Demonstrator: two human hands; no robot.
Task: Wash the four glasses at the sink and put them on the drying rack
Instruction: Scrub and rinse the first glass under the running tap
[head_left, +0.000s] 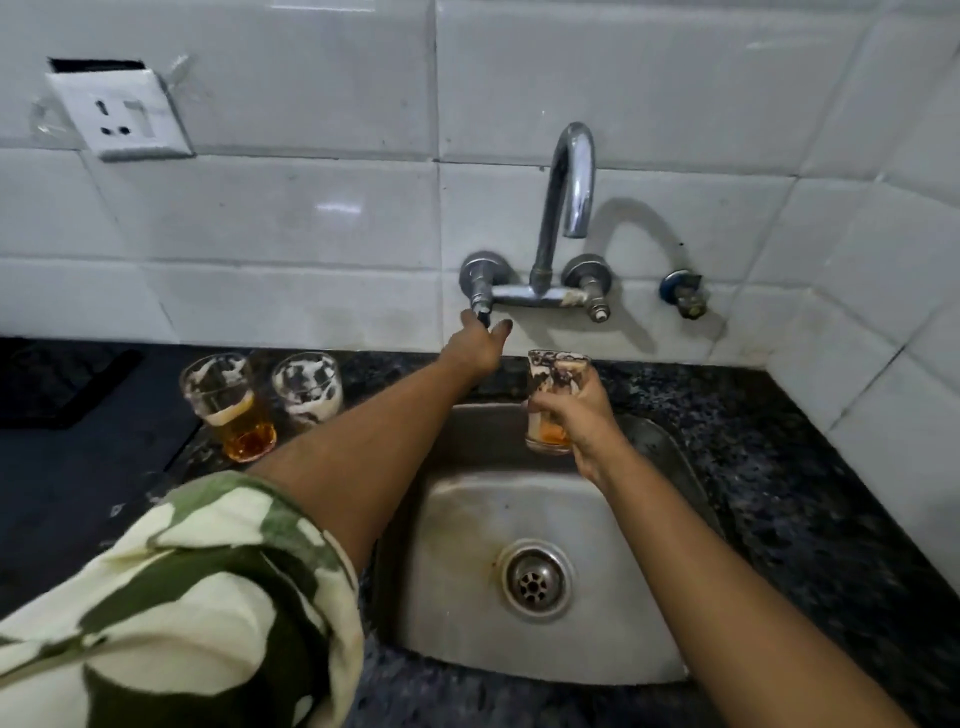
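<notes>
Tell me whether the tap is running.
Off: no water falls from the spout, and the left hand is only reaching the left tap handle.

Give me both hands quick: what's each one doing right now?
Left hand: fingers pinching the left tap valve, closed on it.
Right hand: closed around a dirty glass, held upright over the sink.

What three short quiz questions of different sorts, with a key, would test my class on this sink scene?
1. True or false: water runs from the spout.
2. Which hand holds the dirty glass over the sink?
3. The left hand is at: A) left tap handle B) wall socket C) drain.

Key: 1 false. 2 the right hand. 3 A.
</notes>
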